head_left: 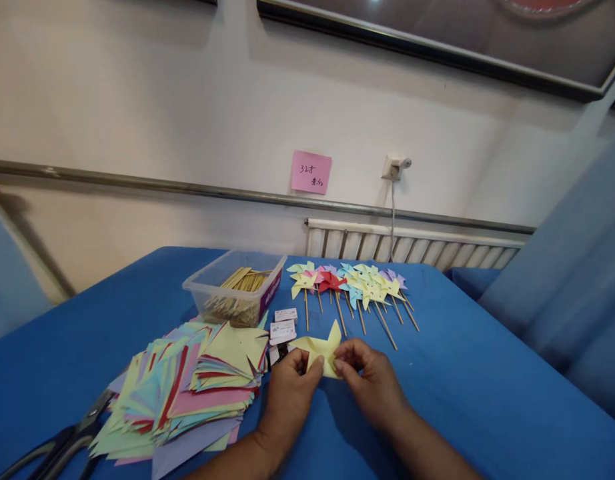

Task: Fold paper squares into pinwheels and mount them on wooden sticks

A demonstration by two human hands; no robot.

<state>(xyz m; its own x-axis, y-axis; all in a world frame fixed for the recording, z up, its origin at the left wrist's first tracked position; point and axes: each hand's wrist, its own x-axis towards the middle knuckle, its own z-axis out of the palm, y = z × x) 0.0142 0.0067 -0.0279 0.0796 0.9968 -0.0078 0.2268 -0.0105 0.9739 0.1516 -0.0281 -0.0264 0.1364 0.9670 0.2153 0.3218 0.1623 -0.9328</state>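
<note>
"Paper [317, 347] of yellow colour: where is it exactly, please?"

"It is between the left hand [290, 392] and the right hand [371, 381], over the middle of the blue surface [462, 373], well apart from the far edge. It seems lifted, not resting flat."

"And which hand is nearer?"

"Neither one, because both are touching it. The left fingers pinch it at the near side, with the thumb on top. The right fingers seem to pinch its right border, thumb and forefinger almost together."

"In which direction does it extend?"

"Its longer direction goes across, from one hand to the other. One folded tip [333, 336] rises toward the far edge, and it seems free of the fingers."

"What is around?"

"Pinwheels [370, 287] on sticks lie near the far edge. The stack of cut papers [202, 387] is beside the left hand, toward the left edge."
</note>
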